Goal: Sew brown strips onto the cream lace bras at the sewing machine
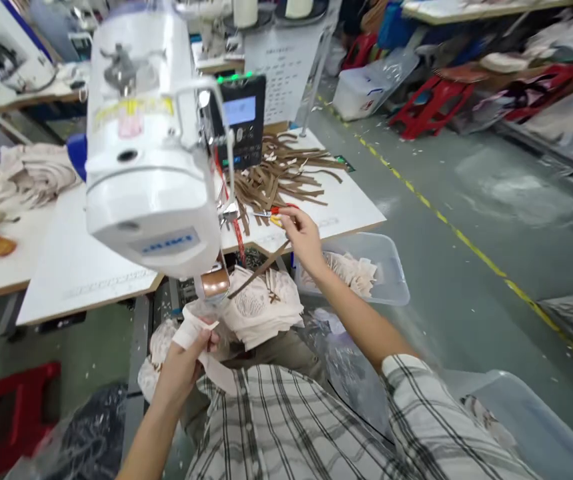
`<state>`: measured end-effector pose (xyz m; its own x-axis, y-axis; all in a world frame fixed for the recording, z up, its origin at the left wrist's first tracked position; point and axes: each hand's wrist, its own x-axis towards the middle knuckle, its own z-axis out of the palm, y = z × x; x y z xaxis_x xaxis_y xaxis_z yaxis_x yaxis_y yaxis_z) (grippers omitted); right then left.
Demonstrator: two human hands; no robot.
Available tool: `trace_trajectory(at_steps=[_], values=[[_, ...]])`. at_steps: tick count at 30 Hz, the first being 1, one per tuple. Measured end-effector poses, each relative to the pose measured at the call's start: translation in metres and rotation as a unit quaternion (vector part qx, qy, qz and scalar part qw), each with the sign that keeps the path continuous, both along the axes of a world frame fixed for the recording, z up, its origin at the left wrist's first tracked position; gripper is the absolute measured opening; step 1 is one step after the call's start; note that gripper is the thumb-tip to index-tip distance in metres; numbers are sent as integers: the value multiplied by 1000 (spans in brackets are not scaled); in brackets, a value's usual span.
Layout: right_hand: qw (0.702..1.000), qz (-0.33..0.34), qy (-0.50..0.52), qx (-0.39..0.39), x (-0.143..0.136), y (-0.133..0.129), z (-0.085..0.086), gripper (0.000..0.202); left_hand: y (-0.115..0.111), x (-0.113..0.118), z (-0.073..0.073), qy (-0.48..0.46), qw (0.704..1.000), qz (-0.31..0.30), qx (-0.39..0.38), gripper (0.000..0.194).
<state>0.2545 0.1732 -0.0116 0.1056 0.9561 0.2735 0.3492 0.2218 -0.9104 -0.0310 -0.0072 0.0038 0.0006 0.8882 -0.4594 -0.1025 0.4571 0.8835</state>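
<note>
My left hand (191,357) is closed on a pale fabric piece (193,327), just below the sewing machine's (153,193) needle area. My right hand (303,240) is at the table edge, its fingers closed round the red and yellow handles of a pair of scissors (277,217). The blades point left, over the white tabletop. A brown strip (261,272) runs from the needle area up toward my right hand; whether the fingers hold its end too, I cannot tell. Beneath that strip lies a stack of pale printed fabric pieces (261,303).
Many brown strips (271,177) lie heaped on the white tabletop (351,210) by a control panel (241,120). To the right, a clear bin (391,267) holds pale pieces. Another pale pile (31,177) sits at left. A red stool (11,420) stands lower left.
</note>
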Motion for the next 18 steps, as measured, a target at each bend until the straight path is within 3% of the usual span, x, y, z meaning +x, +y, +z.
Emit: trace_trajectory(at_steps=[3, 7, 11, 18], values=[[993, -49, -80, 70, -13, 60, 24, 51, 5, 12, 1, -25, 998, 34, -45, 34], [974, -21, -205, 95, -45, 109, 51, 59, 5, 32, 13, -57, 995, 56, -55, 36], [953, -41, -294, 67, -60, 128, 63, 61, 5, 40, 20, -90, 992, 88, -25, 35], [922, -49, -383, 39, -58, 131, 72, 63, 10, 30, 15, 11, 998, 61, 4, 50]])
